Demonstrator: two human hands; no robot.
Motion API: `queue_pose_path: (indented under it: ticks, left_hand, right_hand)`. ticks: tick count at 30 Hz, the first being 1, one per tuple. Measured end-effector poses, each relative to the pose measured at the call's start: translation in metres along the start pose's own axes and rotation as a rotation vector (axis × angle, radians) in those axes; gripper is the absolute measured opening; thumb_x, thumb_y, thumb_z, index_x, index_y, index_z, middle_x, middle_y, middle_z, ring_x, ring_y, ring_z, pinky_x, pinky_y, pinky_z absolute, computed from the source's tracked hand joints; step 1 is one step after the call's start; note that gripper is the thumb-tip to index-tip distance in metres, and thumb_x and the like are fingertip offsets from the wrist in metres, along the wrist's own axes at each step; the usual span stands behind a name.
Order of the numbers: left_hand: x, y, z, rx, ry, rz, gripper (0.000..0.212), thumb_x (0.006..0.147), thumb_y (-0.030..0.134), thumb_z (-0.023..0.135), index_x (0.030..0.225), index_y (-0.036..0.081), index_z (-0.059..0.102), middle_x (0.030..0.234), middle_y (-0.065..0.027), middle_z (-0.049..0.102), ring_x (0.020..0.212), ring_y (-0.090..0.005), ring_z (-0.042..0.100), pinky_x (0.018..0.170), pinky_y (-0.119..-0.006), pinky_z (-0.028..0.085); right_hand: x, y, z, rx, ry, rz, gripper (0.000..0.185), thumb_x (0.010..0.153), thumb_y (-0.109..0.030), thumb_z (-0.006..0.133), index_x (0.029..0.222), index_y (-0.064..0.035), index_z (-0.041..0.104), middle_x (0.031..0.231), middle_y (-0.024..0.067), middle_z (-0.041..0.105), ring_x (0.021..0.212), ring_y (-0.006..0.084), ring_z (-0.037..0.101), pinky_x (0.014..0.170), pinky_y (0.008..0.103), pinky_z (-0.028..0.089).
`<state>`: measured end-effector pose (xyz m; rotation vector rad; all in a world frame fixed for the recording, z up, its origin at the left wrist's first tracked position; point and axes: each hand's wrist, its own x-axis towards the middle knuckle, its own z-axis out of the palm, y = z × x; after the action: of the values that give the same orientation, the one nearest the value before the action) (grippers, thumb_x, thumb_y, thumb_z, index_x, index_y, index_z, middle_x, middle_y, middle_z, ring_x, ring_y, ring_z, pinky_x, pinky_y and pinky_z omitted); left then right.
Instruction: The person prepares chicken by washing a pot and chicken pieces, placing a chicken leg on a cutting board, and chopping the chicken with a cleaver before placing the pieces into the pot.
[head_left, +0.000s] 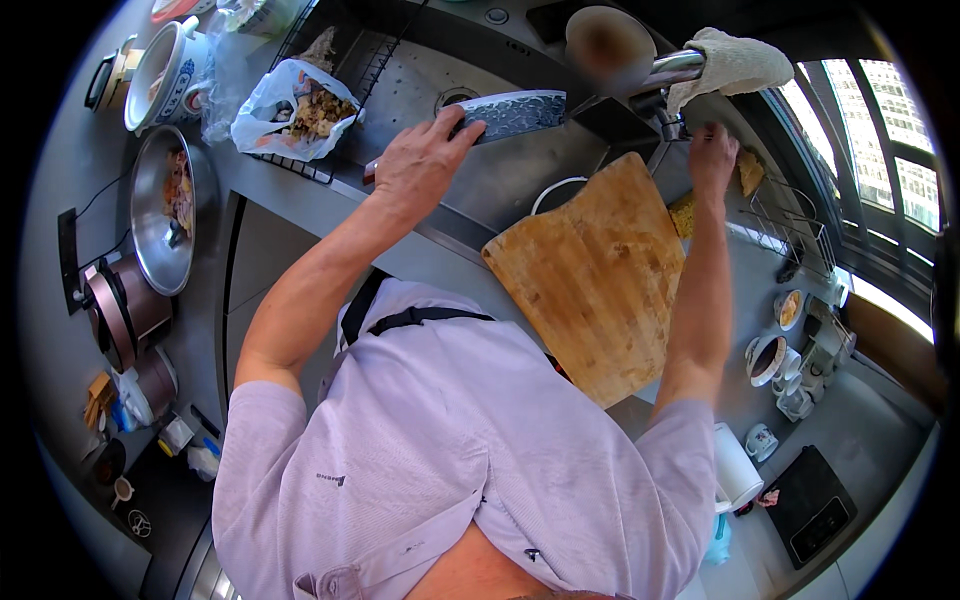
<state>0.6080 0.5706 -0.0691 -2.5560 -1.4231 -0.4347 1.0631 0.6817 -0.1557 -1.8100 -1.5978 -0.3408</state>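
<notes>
A cleaver (517, 116) with a hammered-pattern blade is held over the sink (487, 187) by my left hand (424, 154); part of its handle is hidden under the fingers. At the far right of the sink, my right hand (711, 146) is beside the chrome faucet base (673, 127), its fingers curled; whether they grip something cannot be told. A beige cloth (731, 64) is draped over the faucet. The wooden cutting board (600, 277) lies across the sink's front right edge, near my right forearm. Behind that forearm, a yellow sponge (682, 215) partly shows.
A plastic bag of food scraps (300, 112) sits on a black wire rack (289, 166) at the sink's left. A steel bowl (163, 210) with food pieces stands on the left counter, near a rice cooker (127, 311). At right are a wire basket (795, 225) and cups (766, 360).
</notes>
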Motion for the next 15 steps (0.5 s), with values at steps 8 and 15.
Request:
queue_pose_path:
  ticks: [8,15]
  left_hand:
    - [-0.001,0.005,0.006,0.011,-0.01,0.007,0.05,0.082,-0.002,0.06,0.13,0.012,0.063,0.128,-0.0104,0.056,0.106,-0.0287,0.065,0.083,-0.039,0.054]
    - [-0.02,0.005,0.005,0.021,-0.115,-0.062,0.043,0.084,0.002,0.06,0.125,0.011,0.065,0.126,-0.0068,0.058,0.097,-0.0265,0.067,0.081,-0.039,0.055]
  right_hand:
    - [-0.084,-0.208,-0.027,0.509,-0.082,-0.532,0.035,0.089,-0.019,0.069,0.121,-0.0048,0.064,0.131,0.0174,0.062,0.122,0.0345,0.059,0.103,0.0486,0.045]
    - [-0.081,-0.215,0.026,0.555,-0.468,-0.338,0.052,0.092,-0.037,0.067,0.126,0.0016,0.057,0.132,0.0236,0.059,0.13,0.0374,0.052,0.107,0.0519,0.039]
